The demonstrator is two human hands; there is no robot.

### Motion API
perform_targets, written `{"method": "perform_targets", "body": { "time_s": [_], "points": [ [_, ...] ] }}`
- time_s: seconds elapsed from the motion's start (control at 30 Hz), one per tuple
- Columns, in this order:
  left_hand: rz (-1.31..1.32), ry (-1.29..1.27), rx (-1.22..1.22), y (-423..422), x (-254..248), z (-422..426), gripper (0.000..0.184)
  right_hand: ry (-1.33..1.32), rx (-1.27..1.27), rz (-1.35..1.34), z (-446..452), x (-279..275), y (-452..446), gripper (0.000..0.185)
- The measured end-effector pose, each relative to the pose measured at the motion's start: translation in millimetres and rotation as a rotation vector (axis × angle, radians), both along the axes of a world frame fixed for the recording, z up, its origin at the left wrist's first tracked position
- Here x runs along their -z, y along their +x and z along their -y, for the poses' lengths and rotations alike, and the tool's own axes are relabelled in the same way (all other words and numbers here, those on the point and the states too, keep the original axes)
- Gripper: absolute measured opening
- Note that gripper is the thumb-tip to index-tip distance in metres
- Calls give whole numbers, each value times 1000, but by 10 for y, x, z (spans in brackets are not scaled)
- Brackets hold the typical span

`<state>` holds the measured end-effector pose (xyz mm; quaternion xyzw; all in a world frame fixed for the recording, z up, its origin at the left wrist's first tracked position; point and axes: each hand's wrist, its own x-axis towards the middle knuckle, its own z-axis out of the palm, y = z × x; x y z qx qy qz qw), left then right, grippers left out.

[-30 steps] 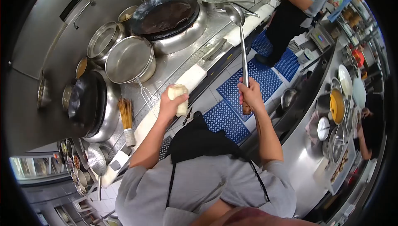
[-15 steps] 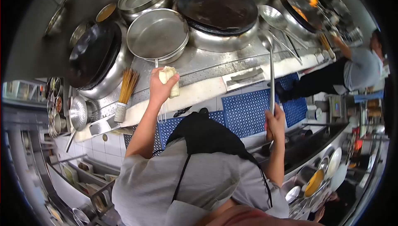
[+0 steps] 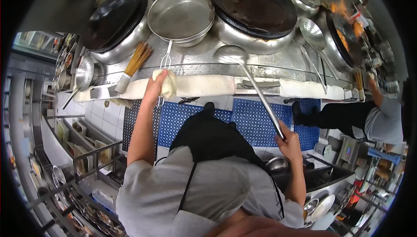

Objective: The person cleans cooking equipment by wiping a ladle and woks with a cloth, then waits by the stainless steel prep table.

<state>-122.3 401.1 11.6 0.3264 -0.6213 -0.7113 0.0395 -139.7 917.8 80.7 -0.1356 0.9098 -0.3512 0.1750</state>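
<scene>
Left hand (image 3: pixel 158 84) clasps cloth (image 3: pixel 169 84), seemingly against heat (strainer handle (image 3: pixel 170 46) there); right hand (image 3: pixel 290 144) grips ladle (image 3: pixel 231 55) end for reach.

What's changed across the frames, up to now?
Ladle in the right hand: bowl swung left, from the big wok's right side to in front of it. Left hand, with the cloth, went from beside the sieve handle to over it; can't tell if it grips. View turned too. Same: both hands' holds, sieve on its pot.
</scene>
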Motion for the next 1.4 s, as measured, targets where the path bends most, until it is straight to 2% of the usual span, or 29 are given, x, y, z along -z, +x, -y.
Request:
{"method": "perform_targets", "body": {
  "time_s": [0.17, 0.3, 0.5, 0.7, 0.83, 0.97, 1.07, 1.1, 1.17, 1.27, 1.3, 1.4],
  "points": [
    [78, -109, 20, 193, 36, -151, 52, -35, -202, -43, 442, 453, -344, 60],
    [-19, -74, -33, 244, 93, -108, 49, 58, -213, -41, 908, 577, -410, 62],
    [-89, -66, -106, 234, -119, 265, 41, 23, -198, -50, 1383, 852, -342, 63],
    [-73, -140, -41, 118, 63, 728, 38, -29, -196, -80, 1571, 1022, -77, 63],
    [-40, -136, -59, 90, 55, 846, 39, -79, -108, -170, 1259, 963, 86, 63],
    [-20, -87, 40, 137, 171, 909, 37, -8, -10, -201, 650, 973, 243, 63],
    [2, 42, -151, 201, 233, 565, 37, -52, 92, -253, 409, 987, 340, 62],
    [-114, 43, -103, 214, 300, 441, 37, -64, 146, -246, 365, 994, 426, 62],
    [-140, -18, -155, 140, 408, 185, 34, -97, 246, -229, 407, 884, 529, 60],
    [-114, -25, -171, 92, 455, 117, 31, -420, 491, -111, 447, 1197, 545, 61],
    [-95, -31, -149, -31, 452, 88, 30, -496, 547, 12, 563, 1027, 555, 63],
    [-93, 43, -59, -62, 374, 115, 31, -563, 571, -10, 607, 972, 473, 63]
  ]
}}
